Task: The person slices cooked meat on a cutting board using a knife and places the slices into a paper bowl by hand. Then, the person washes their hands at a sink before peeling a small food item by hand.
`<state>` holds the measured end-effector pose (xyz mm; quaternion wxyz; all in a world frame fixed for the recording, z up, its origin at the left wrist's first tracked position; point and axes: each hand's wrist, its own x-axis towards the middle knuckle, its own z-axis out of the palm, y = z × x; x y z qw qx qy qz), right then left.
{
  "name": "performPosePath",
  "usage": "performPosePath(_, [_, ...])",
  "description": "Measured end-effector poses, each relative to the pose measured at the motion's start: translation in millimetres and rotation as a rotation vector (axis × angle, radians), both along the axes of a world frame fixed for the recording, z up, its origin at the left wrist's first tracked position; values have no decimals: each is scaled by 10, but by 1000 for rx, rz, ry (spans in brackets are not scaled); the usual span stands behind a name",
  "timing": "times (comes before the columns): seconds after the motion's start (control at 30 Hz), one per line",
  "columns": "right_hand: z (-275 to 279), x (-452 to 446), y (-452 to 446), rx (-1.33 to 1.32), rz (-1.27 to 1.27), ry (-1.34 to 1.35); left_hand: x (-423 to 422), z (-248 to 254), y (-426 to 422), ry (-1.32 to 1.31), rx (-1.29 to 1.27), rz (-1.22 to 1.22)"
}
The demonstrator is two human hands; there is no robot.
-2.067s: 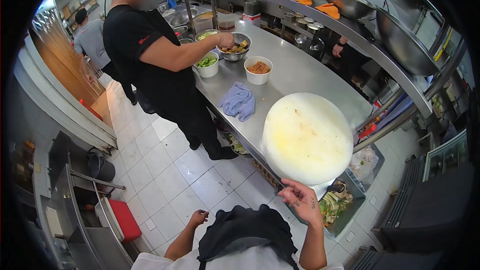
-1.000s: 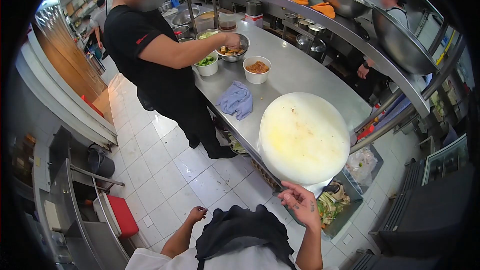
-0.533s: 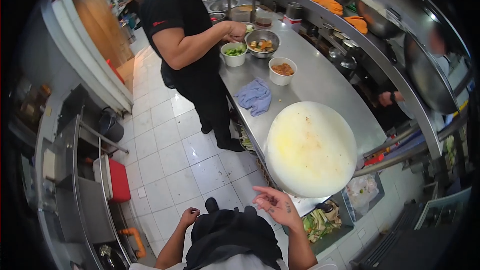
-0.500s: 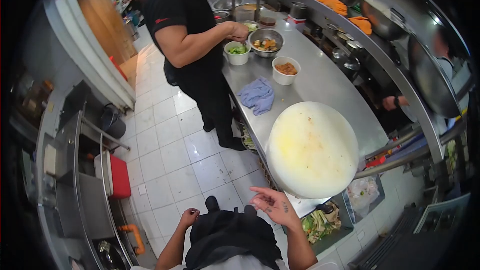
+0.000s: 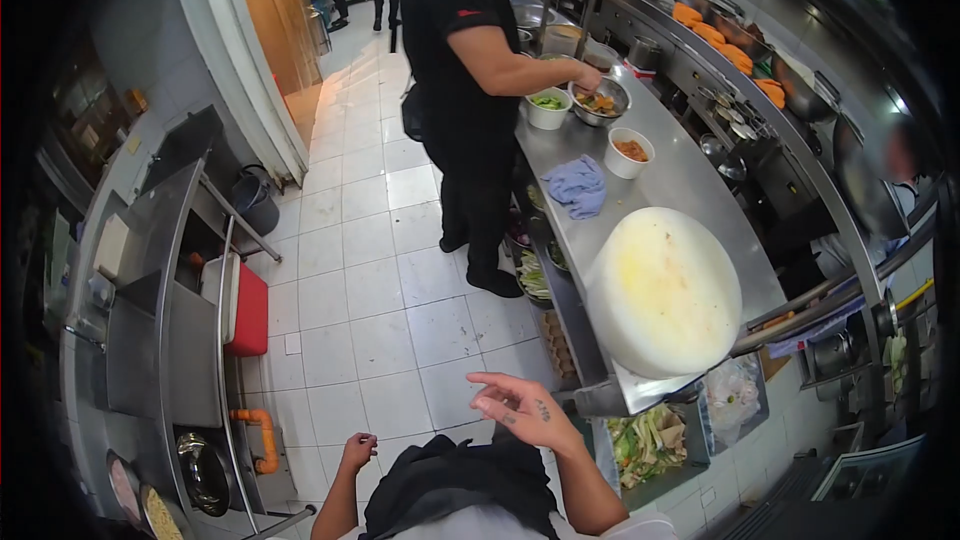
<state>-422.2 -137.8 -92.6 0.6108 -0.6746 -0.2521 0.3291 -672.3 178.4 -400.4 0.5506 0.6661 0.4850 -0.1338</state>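
Note:
My right hand (image 5: 528, 410) is held out in front of my apron with nothing in it. Its index finger stretches left, and the other fingers are half bent. A thick round white chopping block (image 5: 665, 290), stained yellow and brown on top, is the nearest thing to it on the steel counter (image 5: 685, 190); the hand stays apart from it. Low on the left, my left hand (image 5: 360, 450) hangs beside the dark apron (image 5: 450, 485). Its fingers are loosely bent, and I see nothing in them.
A blue cloth (image 5: 575, 187) and a white tub of reddish food (image 5: 629, 153) lie beyond the block. At the counter, a co-worker (image 5: 465, 90) reaches into a metal bowl (image 5: 600, 102). Vegetable scraps fill a bin (image 5: 648, 445) below. A red cooler (image 5: 248, 310) stands left on the tiled floor.
My view has swung left and up, so the counter and co-worker appear further right. The co-worker's hand is now at the metal bowl. Two people show in the background.

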Motion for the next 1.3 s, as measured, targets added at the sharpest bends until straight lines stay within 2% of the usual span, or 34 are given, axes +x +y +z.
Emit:
performPosePath(0.07, [93,-215,476,26,34,-21,-262,-28,241,-29,10,30])
performPosePath(0.13, [224,-479,980,-11,188,-82,-561,-55,474,-52,12,55])
performPosePath(0.17, [253,-621,1204,11,261,-4,-726,-89,563,-71,16,77])
performPosePath(0.27, [196,-1006,1772,61,396,-9,-1192,-221,821,-131,36,183])
performPosePath(0.37, [54,-1238,2180,-51,424,-49,-1613,-169,960,-201,63,267])
performPosePath(0.43, [32,-1336,2391,-99,431,111,-1767,-101,1023,-187,100,310])
performPosePath(0.53, [-25,-1397,2747,-156,522,105,-1803,312,1165,-168,129,447])
performPosePath(0.7, [-45,-1415,3571,-113,619,62,-1776,572,1702,-425,248,585])
performPosePath(0.8, [-46,-1385,4244,-101,707,12,-1699,1131,2143,-436,337,657])
performPosePath(0.9, [-126,-1347,4987,-67,841,15,-1826,1479,2669,-484,483,758])
performPosePath(1.03, [-89,-1400,6049,-28,1060,-22,-2149,2141,3299,-402,723,949])
performPosePath(1.2, [-113,-1480,7146,62,1209,8,-2335,2516,4096,-293,811,1034])
performPosePath(1.27, [-79,-1527,7509,68,1229,14,-2301,2642,4444,-53,1068,864])
performPosePath(1.3, [-18,-1556,7648,60,1245,0,-2289,2741,4609,-37,966,824])
